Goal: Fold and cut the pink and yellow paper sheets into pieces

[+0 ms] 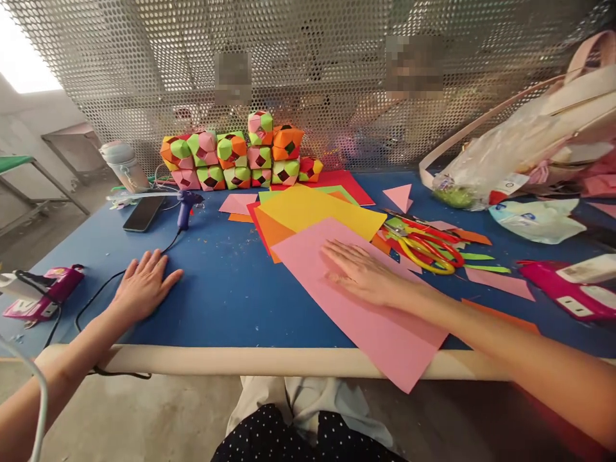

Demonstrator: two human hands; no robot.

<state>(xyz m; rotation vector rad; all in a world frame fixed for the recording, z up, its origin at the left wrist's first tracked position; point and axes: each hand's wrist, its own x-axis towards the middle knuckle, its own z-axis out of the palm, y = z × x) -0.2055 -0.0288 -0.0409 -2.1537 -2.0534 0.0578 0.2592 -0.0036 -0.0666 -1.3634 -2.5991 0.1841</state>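
My right hand (359,273) lies flat with fingers stretched out on a pink sheet of paper (385,340), whose near corner juts past the table's front edge. Under its far end is a yellow sheet (317,212), with orange, red and green sheets beneath. My left hand (144,282) rests palm down on the blue table (240,295), fingers spread, holding nothing. A purple glue gun (185,208) stands just beyond it, its black cord running by that hand. To the right of the paper lie scissors with yellow handles (428,253) and another pair with red handles (447,242).
Folded paper balls (231,151) are stacked along the perforated metal screen (308,58). A phone (144,213) and a bottle (125,167) stand at left. Magenta power strips (48,295) flank both sides. Paper scraps, a plastic bag (495,147) and a handbag (587,96) crowd the right.
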